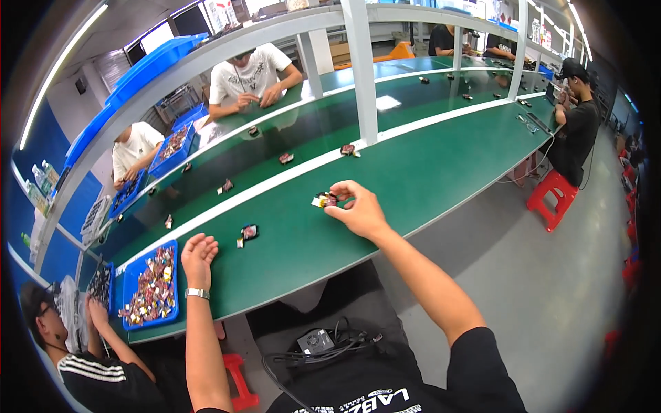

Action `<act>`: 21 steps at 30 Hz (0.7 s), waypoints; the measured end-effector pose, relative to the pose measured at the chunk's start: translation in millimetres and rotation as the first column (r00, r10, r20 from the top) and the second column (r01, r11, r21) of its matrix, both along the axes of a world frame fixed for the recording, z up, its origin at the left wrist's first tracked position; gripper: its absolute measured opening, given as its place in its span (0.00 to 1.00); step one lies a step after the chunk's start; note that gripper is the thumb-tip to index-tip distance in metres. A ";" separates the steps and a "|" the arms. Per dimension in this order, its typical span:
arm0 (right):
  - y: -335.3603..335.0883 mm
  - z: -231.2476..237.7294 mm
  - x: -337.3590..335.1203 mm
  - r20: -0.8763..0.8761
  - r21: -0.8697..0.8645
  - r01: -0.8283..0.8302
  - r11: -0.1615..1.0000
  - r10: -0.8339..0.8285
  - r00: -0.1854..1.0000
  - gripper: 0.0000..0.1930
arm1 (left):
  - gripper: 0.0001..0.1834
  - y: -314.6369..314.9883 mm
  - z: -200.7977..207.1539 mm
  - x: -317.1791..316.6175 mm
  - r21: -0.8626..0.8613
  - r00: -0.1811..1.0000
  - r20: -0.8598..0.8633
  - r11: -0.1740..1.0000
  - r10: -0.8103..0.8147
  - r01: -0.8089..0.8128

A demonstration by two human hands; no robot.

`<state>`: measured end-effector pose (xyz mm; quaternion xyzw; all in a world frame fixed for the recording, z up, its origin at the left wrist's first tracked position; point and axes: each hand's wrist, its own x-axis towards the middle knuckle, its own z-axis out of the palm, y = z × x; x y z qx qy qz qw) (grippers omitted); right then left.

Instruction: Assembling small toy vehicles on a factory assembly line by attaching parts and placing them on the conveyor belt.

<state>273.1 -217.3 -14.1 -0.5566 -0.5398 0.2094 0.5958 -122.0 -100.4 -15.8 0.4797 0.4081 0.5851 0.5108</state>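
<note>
Above the green tabletop (303,237), my right hand (361,210) pinches a small electronic assembly (328,200) between thumb and fingers. It shows black, dark red and yellow parts and a whitish tab, and its exact kind is too small to tell. My left hand (199,260) is raised beside a blue tray, its fingers loosely bent and nothing visible in them. That blue tray (176,281) holds a heap of small red, white and yellow pieces. Between my hands lies a similar black-and-red assembly (249,233) with a pale tab.
A white post (361,76) and a white divider strip (255,177) run along the bench. More small assemblies (286,158) lie spaced beyond it. Co-workers sit across the bench, at my left, and at the far right on a red stool (553,198). Eyeglasses (529,124) rest near the right edge.
</note>
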 end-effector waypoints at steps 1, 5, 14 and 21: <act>-11.7 -1.5 1.5 0.000 0.021 -0.043 0.999 0.043 0.999 0.22 | 0.10 -10.0 4.6 -5.1 0.030 1.000 0.004 0.999 0.012 -0.012; -31.5 -2.2 -7.0 0.047 0.087 -0.174 0.981 0.171 0.984 0.24 | 0.10 -47.6 22.3 11.5 0.070 0.995 -0.065 0.995 -0.069 0.074; 36.3 39.6 -73.1 0.366 0.097 -0.503 0.859 0.439 0.820 0.28 | 0.21 -38.9 49.5 82.9 -0.148 0.835 -0.238 0.868 -0.497 0.474; 116.1 55.8 -95.8 0.511 0.034 -0.568 0.822 0.474 0.717 0.31 | 0.20 45.4 41.0 79.1 -0.168 0.736 -0.036 0.730 -0.676 0.662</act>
